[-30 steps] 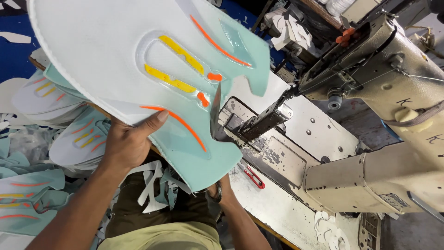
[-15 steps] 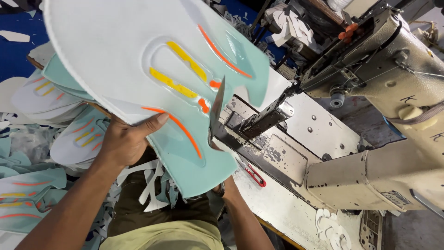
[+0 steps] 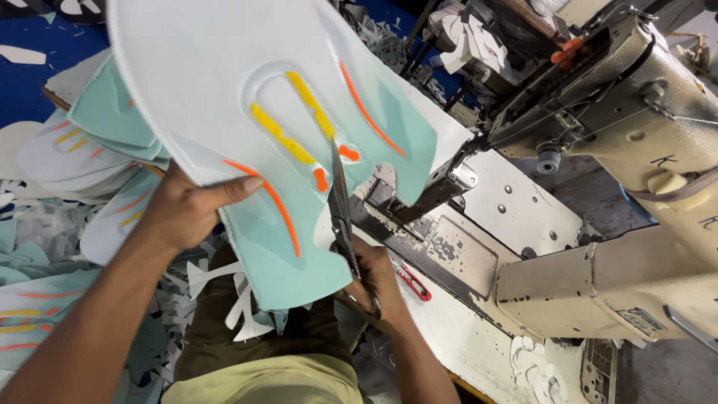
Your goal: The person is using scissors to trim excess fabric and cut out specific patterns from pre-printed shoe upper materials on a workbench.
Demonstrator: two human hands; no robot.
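My left hand (image 3: 191, 209) grips the lower left edge of a large white and mint-green shoe upper panel (image 3: 247, 97) with yellow and orange stripes, holding it up in front of me. My right hand (image 3: 374, 277) is shut on a pair of scissors (image 3: 340, 206), whose blades point up into the panel's edge near an orange patch. The panel hides much of the table behind it.
A cream industrial sewing machine (image 3: 621, 150) fills the right side, its bed (image 3: 479, 247) just beyond the scissors. A red-handled tool (image 3: 411, 283) lies on the bed. Stacked cut panels (image 3: 82, 150) and scraps (image 3: 224, 292) lie at left and on my lap.
The panel has shifted right and turned slightly. My right hand has come up from under it with the scissors, and the blades now reach the panel's edge.
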